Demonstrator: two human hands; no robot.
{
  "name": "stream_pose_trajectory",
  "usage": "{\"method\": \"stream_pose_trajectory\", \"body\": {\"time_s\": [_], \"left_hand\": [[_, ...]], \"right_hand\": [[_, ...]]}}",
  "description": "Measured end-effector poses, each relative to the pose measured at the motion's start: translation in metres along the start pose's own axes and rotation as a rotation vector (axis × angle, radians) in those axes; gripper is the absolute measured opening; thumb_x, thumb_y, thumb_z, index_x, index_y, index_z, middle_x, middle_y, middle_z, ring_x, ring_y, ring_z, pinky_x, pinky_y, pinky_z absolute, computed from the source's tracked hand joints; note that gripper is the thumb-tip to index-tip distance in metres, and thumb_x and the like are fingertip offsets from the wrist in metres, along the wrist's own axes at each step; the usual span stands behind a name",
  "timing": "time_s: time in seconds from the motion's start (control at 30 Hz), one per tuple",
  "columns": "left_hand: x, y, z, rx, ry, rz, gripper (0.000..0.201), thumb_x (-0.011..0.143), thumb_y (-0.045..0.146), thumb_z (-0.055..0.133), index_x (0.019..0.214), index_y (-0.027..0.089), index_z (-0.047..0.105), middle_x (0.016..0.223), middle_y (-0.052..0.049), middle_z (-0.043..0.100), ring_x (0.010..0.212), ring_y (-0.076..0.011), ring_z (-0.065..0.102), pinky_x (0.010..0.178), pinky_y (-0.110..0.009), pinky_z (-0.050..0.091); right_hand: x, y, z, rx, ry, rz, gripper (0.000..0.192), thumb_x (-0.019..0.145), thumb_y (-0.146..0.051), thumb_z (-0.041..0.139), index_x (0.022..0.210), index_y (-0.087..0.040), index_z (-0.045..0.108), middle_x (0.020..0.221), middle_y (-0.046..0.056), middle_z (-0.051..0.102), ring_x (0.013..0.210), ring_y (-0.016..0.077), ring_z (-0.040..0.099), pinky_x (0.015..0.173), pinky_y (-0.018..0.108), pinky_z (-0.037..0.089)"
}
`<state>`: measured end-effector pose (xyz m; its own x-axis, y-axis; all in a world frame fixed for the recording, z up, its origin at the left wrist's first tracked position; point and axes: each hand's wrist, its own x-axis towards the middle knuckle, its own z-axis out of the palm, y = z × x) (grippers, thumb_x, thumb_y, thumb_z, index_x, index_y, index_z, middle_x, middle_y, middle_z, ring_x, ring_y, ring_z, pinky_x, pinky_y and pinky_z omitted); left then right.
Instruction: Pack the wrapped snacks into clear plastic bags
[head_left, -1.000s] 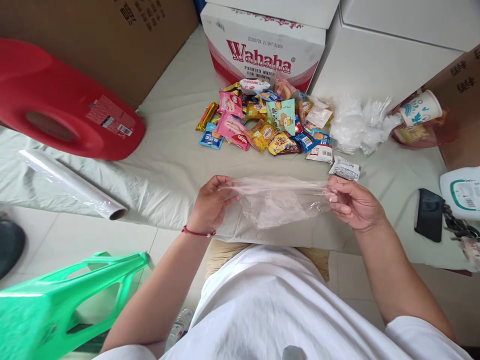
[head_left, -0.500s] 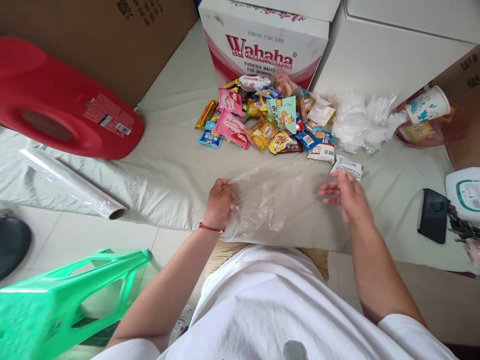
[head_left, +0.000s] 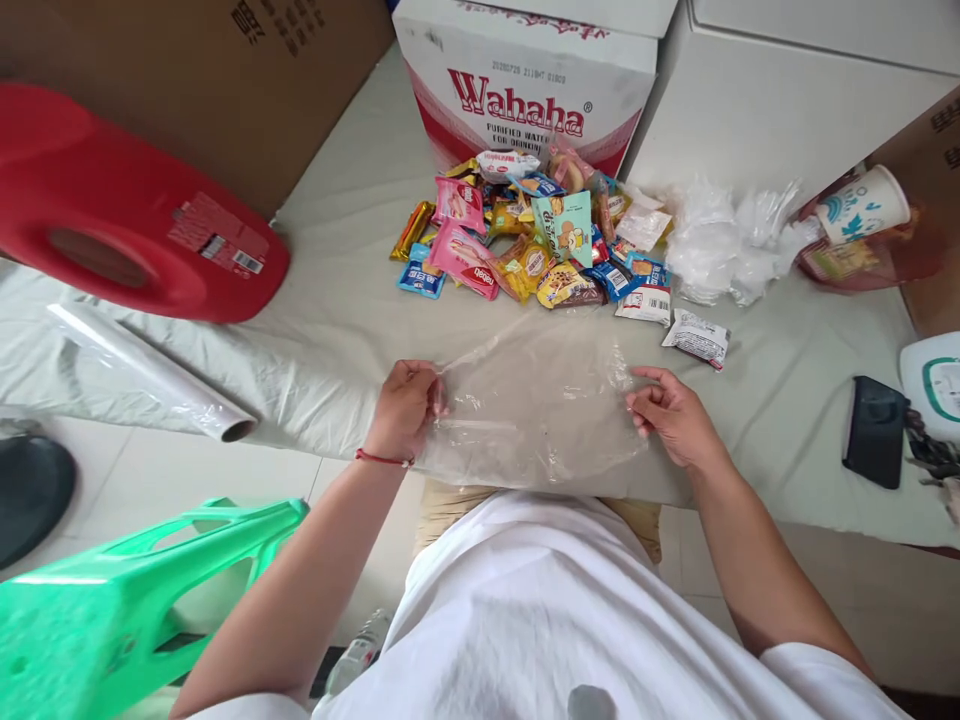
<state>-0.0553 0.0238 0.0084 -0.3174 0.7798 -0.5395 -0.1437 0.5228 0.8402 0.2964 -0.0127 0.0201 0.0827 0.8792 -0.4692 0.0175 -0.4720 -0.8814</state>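
Note:
A thin, clear sheet of cling film (head_left: 525,400) is spread between my two hands, low over the cloth-covered table's front edge. My left hand (head_left: 409,400), with a red string bracelet at the wrist, is closed on the sheet's left side. At the right side, my right hand (head_left: 667,415) pinches the edge between thumb and fingers. Just beyond the film lies a pile of wrapped snacks (head_left: 525,235) in several colours. One white snack packet (head_left: 697,338) rests apart, near my right hand.
A roll of cling film (head_left: 150,370) and a big red jug (head_left: 142,210) lie at the left. Behind the snacks stands a Wahaha carton (head_left: 525,90). Crumpled clear plastic (head_left: 712,240), a paper cup (head_left: 866,205) and a phone (head_left: 874,432) are at the right. A green stool (head_left: 135,590) stands below.
My right hand has moved left and down, and now grips the film's right edge. My left hand has shifted left, and the film is spread wider.

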Motion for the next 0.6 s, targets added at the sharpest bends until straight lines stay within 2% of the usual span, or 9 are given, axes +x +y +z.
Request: {"method": "stream_pose_trajectory", "body": {"time_s": [0.1,0.17,0.2,0.23,0.3,0.37,0.4,0.5,0.6], "left_hand": [[-0.013,0.0,-0.008,0.105,0.257,0.257,0.029,0.073,0.017,0.064,0.098,0.022,0.051,0.09,-0.001,0.059,0.073,-0.0154,0.059,0.063,-0.03,0.052],[-0.036,-0.002,-0.006,0.267,0.47,0.621,0.035,0.071,0.011,0.064,0.102,0.021,0.055,0.103,-0.005,0.06,0.089,-0.0185,0.06,0.075,-0.033,0.052],[-0.049,-0.003,-0.002,0.356,0.495,0.825,0.035,0.072,0.009,0.063,0.103,0.022,0.056,0.106,-0.005,0.061,0.093,-0.0195,0.06,0.08,-0.035,0.052],[-0.061,-0.005,0.003,0.44,0.415,1.009,0.03,0.075,0.009,0.061,0.102,0.023,0.059,0.104,-0.005,0.063,0.095,-0.0205,0.061,0.085,-0.037,0.052],[-0.076,-0.01,0.021,0.63,-0.034,1.247,0.021,0.085,0.012,0.055,0.098,0.024,0.064,0.098,-0.005,0.069,0.1,-0.0224,0.067,0.092,-0.039,0.053],[-0.071,-0.014,0.041,0.869,-0.406,1.222,0.023,0.093,0.018,0.05,0.105,0.024,0.069,0.11,-0.009,0.075,0.119,-0.0262,0.067,0.103,-0.044,0.05],[-0.062,-0.016,0.05,0.972,-0.446,1.152,0.028,0.096,0.022,0.048,0.112,0.022,0.07,0.123,-0.012,0.074,0.13,-0.0287,0.062,0.109,-0.048,0.047],[-0.027,-0.019,0.062,1.204,-0.288,0.934,0.042,0.102,0.032,0.042,0.136,0.019,0.064,0.154,-0.017,0.058,0.149,-0.0339,0.047,0.123,-0.062,0.028],[-0.011,-0.023,0.052,1.278,-0.114,0.85,0.05,0.106,0.037,0.035,0.148,0.021,0.055,0.163,-0.016,0.049,0.153,-0.0325,0.042,0.125,-0.069,0.018]], "right_hand": [[-0.009,0.013,-0.003,0.006,0.009,0.004,0.069,0.069,-0.048,0.09,0.124,-0.021,0.059,0.074,-0.005,0.061,0.058,0.0113,0.056,0.045,0.022,0.046],[-0.013,0.018,0.002,0.009,0.016,-0.002,0.07,0.07,-0.048,0.089,0.126,-0.021,0.058,0.074,-0.006,0.06,0.059,0.0115,0.056,0.047,0.023,0.048],[-0.014,0.02,0.005,0.007,0.017,-0.008,0.07,0.071,-0.048,0.088,0.127,-0.021,0.058,0.074,-0.006,0.06,0.059,0.0116,0.056,0.047,0.023,0.048],[-0.015,0.02,0.008,0.002,0.014,-0.017,0.069,0.072,-0.048,0.088,0.128,-0.021,0.057,0.074,-0.006,0.06,0.06,0.0118,0.056,0.048,0.023,0.049],[-0.017,0.019,0.011,-0.018,-0.008,-0.03,0.067,0.074,-0.047,0.086,0.129,-0.022,0.057,0.075,-0.006,0.06,0.06,0.0122,0.057,0.049,0.023,0.05],[-0.018,0.016,0.009,-0.049,-0.04,-0.036,0.067,0.076,-0.046,0.085,0.132,-0.023,0.055,0.076,-0.006,0.06,0.061,0.0124,0.058,0.049,0.024,0.05],[-0.018,0.015,0.005,-0.068,-0.057,-0.037,0.068,0.076,-0.045,0.084,0.133,-0.023,0.054,0.076,-0.006,0.06,0.06,0.0124,0.058,0.049,0.024,0.05],[-0.015,0.012,-0.015,-0.141,-0.102,-0.044,0.071,0.076,-0.045,0.084,0.135,-0.022,0.052,0.076,-0.006,0.061,0.058,0.0123,0.056,0.048,0.024,0.048],[-0.002,0.008,-0.04,-0.233,-0.145,-0.073,0.071,0.074,-0.045,0.084,0.133,-0.02,0.054,0.074,-0.006,0.062,0.056,0.0123,0.055,0.047,0.025,0.046]]}}
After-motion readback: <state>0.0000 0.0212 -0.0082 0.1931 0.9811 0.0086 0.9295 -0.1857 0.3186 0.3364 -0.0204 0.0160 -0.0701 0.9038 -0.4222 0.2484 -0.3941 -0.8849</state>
